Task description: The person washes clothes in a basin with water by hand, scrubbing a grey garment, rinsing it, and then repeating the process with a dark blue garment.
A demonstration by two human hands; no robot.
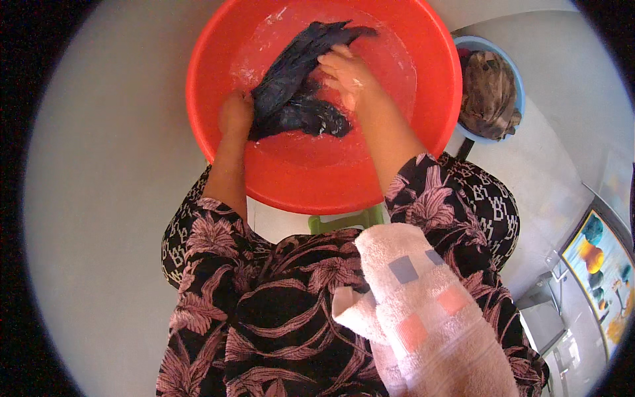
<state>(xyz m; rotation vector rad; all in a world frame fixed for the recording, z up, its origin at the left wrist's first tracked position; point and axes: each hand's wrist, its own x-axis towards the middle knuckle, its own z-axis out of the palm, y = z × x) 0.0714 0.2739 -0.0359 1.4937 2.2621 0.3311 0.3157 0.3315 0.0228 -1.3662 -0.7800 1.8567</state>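
A large red plastic basin (317, 188) stands before me with soapy water in it. Wet dark cloth (292, 69), perhaps a garment, lies bunched and stretched across the water. At its lower left end, my left hand (236, 113) is closed on the cloth. My right hand (347, 74) is over the basin at the cloth's right edge, fingers spread and wet with suds; its fingertips are at the cloth, and whether they touch it is not clear. A pale pink towel (436, 312) with coloured squares hangs over my front.
To the right of the basin, a light blue tub (519, 89) holds brown patterned cloth (488, 94). Part of a green plastic stool (347, 222) shows under the basin's near edge. A wall is at the left. At the lower right are a colourful picture panel (603, 278) and metal fittings.
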